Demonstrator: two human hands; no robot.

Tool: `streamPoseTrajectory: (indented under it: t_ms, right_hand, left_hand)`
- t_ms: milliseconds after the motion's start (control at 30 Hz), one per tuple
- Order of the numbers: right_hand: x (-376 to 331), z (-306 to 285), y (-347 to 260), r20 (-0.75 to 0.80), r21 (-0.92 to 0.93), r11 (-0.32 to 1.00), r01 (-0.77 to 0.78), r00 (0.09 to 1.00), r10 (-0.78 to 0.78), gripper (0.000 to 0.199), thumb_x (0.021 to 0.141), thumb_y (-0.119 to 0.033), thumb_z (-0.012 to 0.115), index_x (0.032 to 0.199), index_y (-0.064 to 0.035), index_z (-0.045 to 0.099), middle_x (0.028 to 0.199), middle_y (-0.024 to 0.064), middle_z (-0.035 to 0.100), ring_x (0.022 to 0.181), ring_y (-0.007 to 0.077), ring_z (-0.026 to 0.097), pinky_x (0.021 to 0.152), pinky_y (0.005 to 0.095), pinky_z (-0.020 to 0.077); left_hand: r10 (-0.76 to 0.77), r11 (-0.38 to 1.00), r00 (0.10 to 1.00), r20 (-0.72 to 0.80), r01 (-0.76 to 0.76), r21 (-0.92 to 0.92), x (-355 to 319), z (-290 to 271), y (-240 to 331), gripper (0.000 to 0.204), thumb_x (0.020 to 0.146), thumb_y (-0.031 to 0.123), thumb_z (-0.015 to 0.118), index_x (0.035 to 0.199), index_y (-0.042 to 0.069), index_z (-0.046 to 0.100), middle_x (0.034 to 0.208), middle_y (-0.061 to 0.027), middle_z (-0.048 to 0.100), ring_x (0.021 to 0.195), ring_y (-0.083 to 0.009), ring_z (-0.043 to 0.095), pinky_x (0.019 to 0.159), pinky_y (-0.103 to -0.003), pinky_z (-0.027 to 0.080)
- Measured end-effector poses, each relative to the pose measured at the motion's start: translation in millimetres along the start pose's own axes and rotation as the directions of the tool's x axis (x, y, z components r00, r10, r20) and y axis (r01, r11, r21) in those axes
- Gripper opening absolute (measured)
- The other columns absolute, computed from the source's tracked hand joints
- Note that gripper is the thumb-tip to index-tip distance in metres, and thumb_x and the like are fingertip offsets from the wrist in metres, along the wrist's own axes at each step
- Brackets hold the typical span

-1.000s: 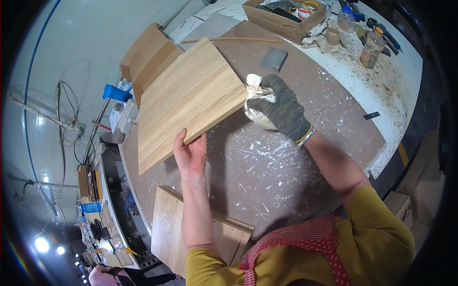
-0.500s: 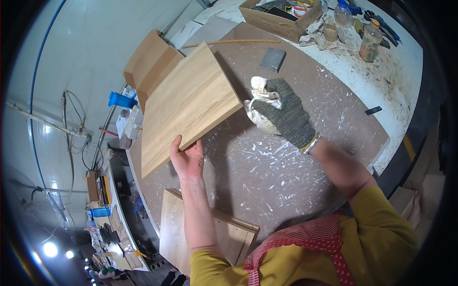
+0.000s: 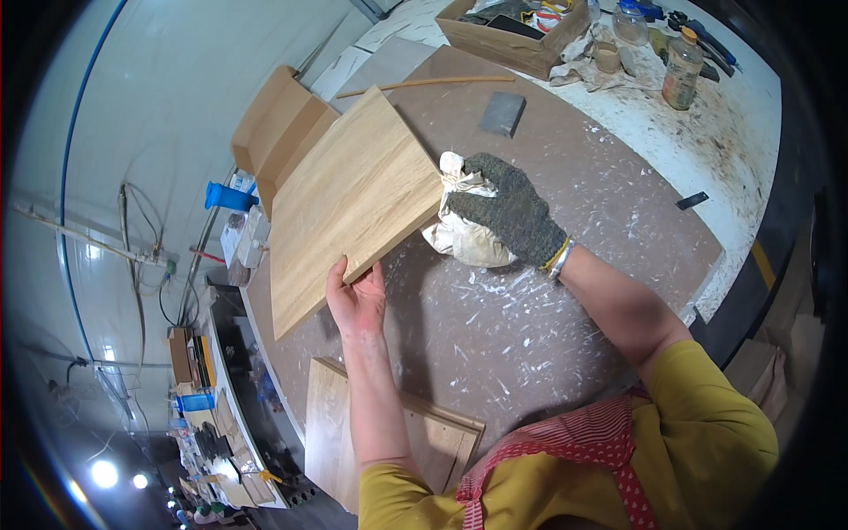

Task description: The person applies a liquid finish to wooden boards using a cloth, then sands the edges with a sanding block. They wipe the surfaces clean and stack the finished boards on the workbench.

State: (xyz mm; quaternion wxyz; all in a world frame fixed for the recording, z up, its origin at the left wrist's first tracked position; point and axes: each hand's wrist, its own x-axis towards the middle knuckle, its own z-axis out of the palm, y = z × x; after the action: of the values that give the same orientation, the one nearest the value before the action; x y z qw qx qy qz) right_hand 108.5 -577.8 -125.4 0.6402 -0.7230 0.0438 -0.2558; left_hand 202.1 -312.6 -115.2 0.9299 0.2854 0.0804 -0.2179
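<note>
A light wood-grain board [image 3: 353, 194] is held tilted above the brown, paint-flecked tabletop [image 3: 548, 327]. My bare left hand [image 3: 358, 300] grips its near edge, the thumb on the upper face and the fingers underneath. On my right hand [image 3: 512, 208] is a dark grey knitted glove; it is closed around a crumpled white cloth [image 3: 468, 238]. The cloth meets the board's right-hand corner. Part of the board's underside is hidden from view.
More wooden boards [image 3: 442, 433] lie near my left forearm. A grey block [image 3: 503, 114] and a thin wooden strip [image 3: 424, 84] rest farther back. An open cardboard box [image 3: 283, 124] stands behind the board. At the far right are a plastic bottle [image 3: 682, 75] and a cardboard tray [image 3: 512, 49] of items.
My gloved right hand has moved left and slightly down, bringing the cloth against the board's corner. The board has shifted slightly in the picture, still in my left hand.
</note>
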Motion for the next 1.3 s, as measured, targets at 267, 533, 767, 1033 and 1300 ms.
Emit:
streamPoseTrajectory:
  t_ms: [267,533,767,1033,1300]
  right_hand:
    - [-0.9,-18.1,6.1,-0.082,0.000,1.000,0.002,0.997,-0.002,0.040,0.084,-0.026,0.071,0.114,-0.0050,0.057,0.110,0.0162,0.060,0.100,0.0296,0.060,0.089,0.0385,0.0478]
    - [-7.6,3.3,-21.4,0.020,0.028,0.999,-0.019,1.000,0.019,0.045,0.083,-0.023,0.073,0.117,-0.0031,0.052,0.108,0.0168,0.062,0.099,0.0295,0.064,0.087,0.0369,0.0503]
    - [7.1,-10.1,-16.3,0.047,-0.310,0.917,0.250,0.968,-0.248,0.031,0.085,-0.018,0.068,0.110,-0.0013,0.057,0.102,0.0124,0.063,0.096,0.0205,0.061,0.086,0.0334,0.0489]
    - [4.2,5.1,-17.3,-0.015,0.153,0.982,-0.109,0.993,0.113,0.036,0.080,-0.019,0.073,0.110,-0.0044,0.058,0.100,0.0137,0.063,0.094,0.0237,0.062,0.083,0.0358,0.0499]
    - [-13.0,-18.0,-4.6,0.251,-0.041,0.981,0.188,0.953,-0.171,0.021,0.077,-0.024,0.071,0.092,-0.0091,0.067,0.098,0.0133,0.060,0.097,0.0304,0.060,0.087,0.0418,0.0494]
  left_hand:
    - [0.052,0.999,0.997,0.051,-0.052,0.002,-3.0,-3.5,16.8,0.041,0.092,0.008,0.051,0.131,-0.005,0.042,0.130,-0.0222,0.053,0.118,-0.0372,0.056,0.093,-0.045,0.055]
    - [0.025,1.000,0.998,0.063,-0.025,0.004,-3.8,-9.5,17.3,0.040,0.092,0.008,0.051,0.129,-0.005,0.044,0.128,-0.0213,0.055,0.116,-0.0372,0.057,0.093,-0.045,0.055]
    - [0.048,0.998,0.999,0.010,-0.048,-0.030,-8.2,-4.4,18.9,0.039,0.091,0.007,0.052,0.128,-0.005,0.045,0.128,-0.0209,0.055,0.116,-0.0375,0.057,0.093,-0.045,0.055]
    - [0.055,0.998,0.998,-0.010,-0.055,-0.039,-7.5,-6.5,18.7,0.039,0.091,0.007,0.052,0.128,-0.005,0.046,0.128,-0.0211,0.055,0.118,-0.0369,0.055,0.098,-0.045,0.052]
    - [0.119,0.992,0.992,-0.044,-0.121,-0.042,-8.4,-3.9,22.7,0.038,0.092,0.008,0.052,0.127,-0.007,0.046,0.127,-0.0211,0.056,0.118,-0.0370,0.055,0.096,-0.043,0.054]
